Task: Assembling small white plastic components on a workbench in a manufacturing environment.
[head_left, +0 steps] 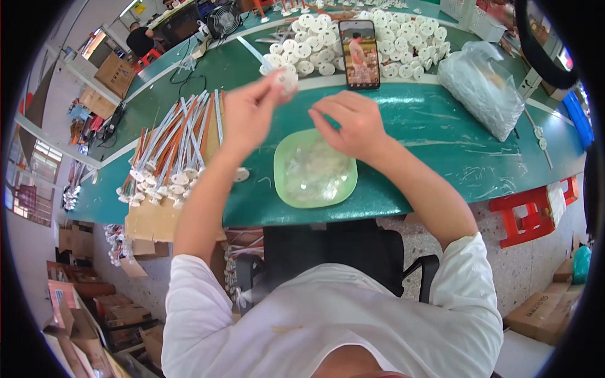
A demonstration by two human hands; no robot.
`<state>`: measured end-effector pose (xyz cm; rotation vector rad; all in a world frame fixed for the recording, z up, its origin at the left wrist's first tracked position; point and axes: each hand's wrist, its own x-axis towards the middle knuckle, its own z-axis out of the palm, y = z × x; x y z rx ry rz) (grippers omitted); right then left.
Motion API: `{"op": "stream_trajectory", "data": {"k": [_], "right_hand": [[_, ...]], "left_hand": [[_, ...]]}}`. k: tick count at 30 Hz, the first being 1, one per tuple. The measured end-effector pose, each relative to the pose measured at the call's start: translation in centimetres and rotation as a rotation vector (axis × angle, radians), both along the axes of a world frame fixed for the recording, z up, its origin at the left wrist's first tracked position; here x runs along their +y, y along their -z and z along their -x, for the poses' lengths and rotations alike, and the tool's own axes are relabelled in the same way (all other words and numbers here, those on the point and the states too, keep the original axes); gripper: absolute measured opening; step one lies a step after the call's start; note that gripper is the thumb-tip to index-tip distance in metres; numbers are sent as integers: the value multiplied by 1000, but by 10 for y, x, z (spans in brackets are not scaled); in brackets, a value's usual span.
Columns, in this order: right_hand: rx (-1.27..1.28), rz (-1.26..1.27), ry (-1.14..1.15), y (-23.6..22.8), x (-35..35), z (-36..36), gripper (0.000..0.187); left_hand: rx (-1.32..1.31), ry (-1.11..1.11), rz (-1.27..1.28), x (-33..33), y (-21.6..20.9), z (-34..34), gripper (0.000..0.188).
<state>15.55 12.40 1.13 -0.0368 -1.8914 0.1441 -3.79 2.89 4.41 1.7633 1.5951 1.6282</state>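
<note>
from where i stood, the left hand [252,113] was clamped by thumb and fingertips on a white disc [288,80], raised above the worktop [416,126], beyond and left of the green bowl [279,173]. a pale strip [253,51] appeared to run up from the disc. the right hand [353,123] hovered near the bowl's far edge, fingers curled; whether it gripped anything, i could not tell. judged by look, the disc was light and stiff, its smooth face apt to slip, the thin strip bendy and easily creased. best hold: the disc's rim, not the strip.
</note>
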Motion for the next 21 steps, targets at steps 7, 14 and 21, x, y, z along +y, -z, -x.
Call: {"op": "stream_trajectory", "data": {"k": [7, 14, 21], "right_hand": [[-16, -31, 7, 2, 5, -5, 10], [-100, -52, 17, 7, -2, 0, 8], [-143, -27, 15, 11, -2, 0, 7]], "left_hand": [[692, -58, 241, -57, -97, 74, 29], [1051, -53, 580, -125, -85, 97, 22], [1086, 77, 680, -122, -65, 86, 21]]}}
